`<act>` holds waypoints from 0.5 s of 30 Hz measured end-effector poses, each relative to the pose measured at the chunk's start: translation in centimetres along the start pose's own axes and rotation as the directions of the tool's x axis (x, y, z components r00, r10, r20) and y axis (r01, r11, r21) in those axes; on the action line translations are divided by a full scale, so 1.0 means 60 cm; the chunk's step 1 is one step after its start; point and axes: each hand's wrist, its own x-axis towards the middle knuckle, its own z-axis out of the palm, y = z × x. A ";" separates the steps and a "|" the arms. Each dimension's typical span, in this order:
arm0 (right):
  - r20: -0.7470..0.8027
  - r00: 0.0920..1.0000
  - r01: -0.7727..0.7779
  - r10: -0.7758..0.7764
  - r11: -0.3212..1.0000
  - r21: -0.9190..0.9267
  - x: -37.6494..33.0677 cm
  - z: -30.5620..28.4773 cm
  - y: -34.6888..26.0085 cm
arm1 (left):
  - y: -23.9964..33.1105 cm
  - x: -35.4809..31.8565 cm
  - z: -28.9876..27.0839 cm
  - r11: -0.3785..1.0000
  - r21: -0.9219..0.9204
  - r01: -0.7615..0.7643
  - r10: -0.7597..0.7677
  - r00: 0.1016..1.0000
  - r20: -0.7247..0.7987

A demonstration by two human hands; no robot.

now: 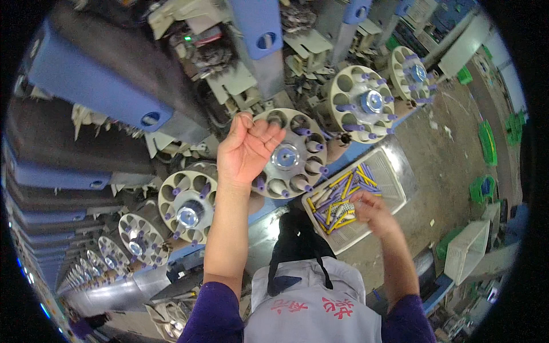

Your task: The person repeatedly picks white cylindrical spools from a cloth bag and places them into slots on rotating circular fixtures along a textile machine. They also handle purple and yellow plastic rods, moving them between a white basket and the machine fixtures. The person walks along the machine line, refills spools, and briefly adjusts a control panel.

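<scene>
My left hand [247, 150] is raised in front of a round cream bobbin magazine [319, 127], palm turned up. Its thumb and forefinger press together, while the other fingers bend over the magazine's edge; whatever lies in the pinch is too small to make out. Around the magazine's shiny hub [285, 156], white-wound bobbins with purple ends [314, 167] stand in several pockets. To the right, my right hand [374, 214] is over a white plastic tray [398, 201] of purple and yellow bobbin tubes [343, 191]. Its fingers curl in close to the tubes, hiding what they grip.
Similar magazines stand along the machine at right [355, 86] and left [184, 197]. Blue and grey machine housings [103, 74] rise behind them. Green baskets [488, 143] and a white crate [466, 251] are at the far right. Scraps litter the grey floor [440, 166].
</scene>
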 end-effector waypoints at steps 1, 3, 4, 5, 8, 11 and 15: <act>-0.021 0.999 -0.039 0.045 0.978 0.204 -0.016 0.004 0.030 | -0.021 0.023 -0.017 0.970 -0.203 0.133 -0.122 0.990 0.067; -0.116 0.991 -0.009 0.073 0.880 0.475 -0.062 0.002 0.054 | -0.056 0.050 -0.051 0.948 0.028 0.318 -0.308 0.933 -0.185; -0.202 0.977 0.056 0.064 0.842 0.537 -0.093 -0.018 0.055 | -0.074 0.062 -0.070 0.909 0.246 0.336 -0.236 0.902 -0.362; -0.236 0.970 0.104 0.055 0.786 0.610 -0.124 -0.044 0.064 | -0.091 0.070 -0.085 0.802 0.437 0.407 -0.143 0.841 -0.521; -0.477 0.860 0.482 -0.182 0.594 0.644 -0.216 -0.259 0.125 | -0.126 0.081 -0.096 0.237 0.905 0.353 0.221 0.888 -0.404; -0.786 0.618 0.417 -0.002 0.849 0.325 -0.336 -0.521 0.307 | -0.185 0.039 -0.054 -0.802 0.593 -0.074 0.157 0.931 0.329; -0.891 -0.021 -0.165 0.454 0.877 0.451 -0.610 -0.586 0.603 | -0.297 -0.107 -0.065 -0.630 0.737 -0.247 -0.157 0.969 0.190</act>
